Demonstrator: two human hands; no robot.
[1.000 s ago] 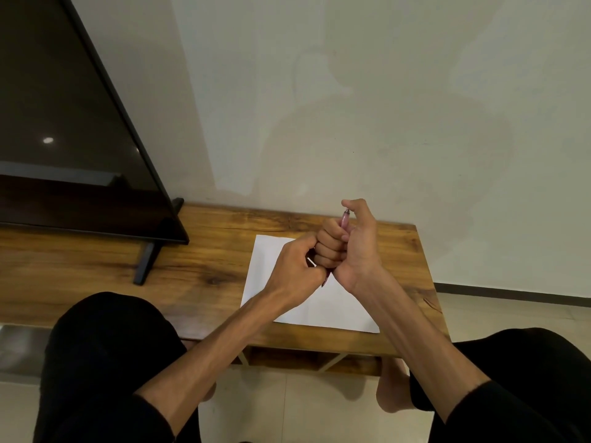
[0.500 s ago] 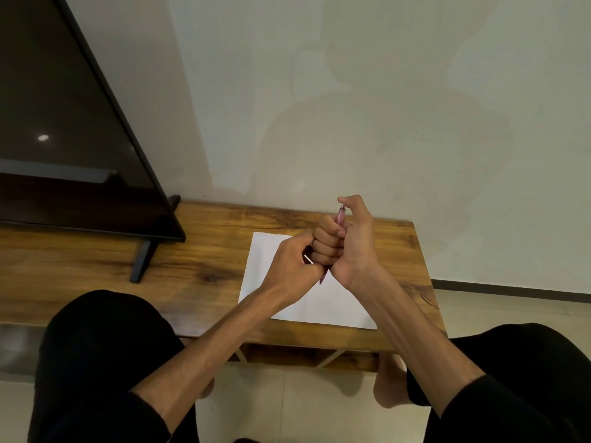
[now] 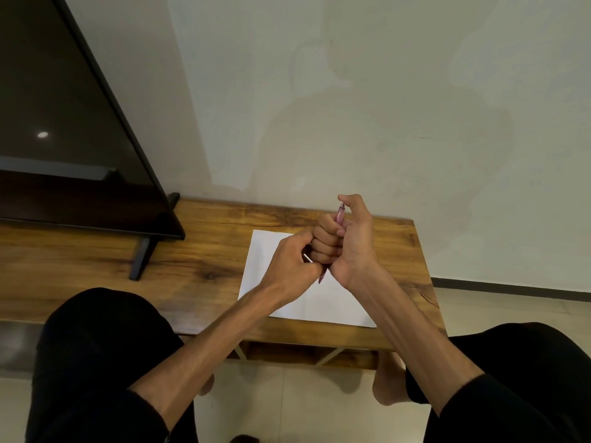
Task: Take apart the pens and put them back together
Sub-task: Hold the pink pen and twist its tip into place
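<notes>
Pen [image 3: 339,215] stayed fisted upright in the right hand [image 3: 348,241].
Left hand [image 3: 292,266] kept pinching a thin white part [image 3: 307,258] beside it; nothing shifted, work ongoing.

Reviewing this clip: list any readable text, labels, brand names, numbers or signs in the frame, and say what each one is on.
None can be read.
white sheet of paper: blank where it shows.
pink pen in the right hand: no print can be made out; most of the barrel is hidden by the fingers.
dark screen: off, no logo visible, only a reflected light spot.
small white piece in the left hand: too small to tell.
</notes>
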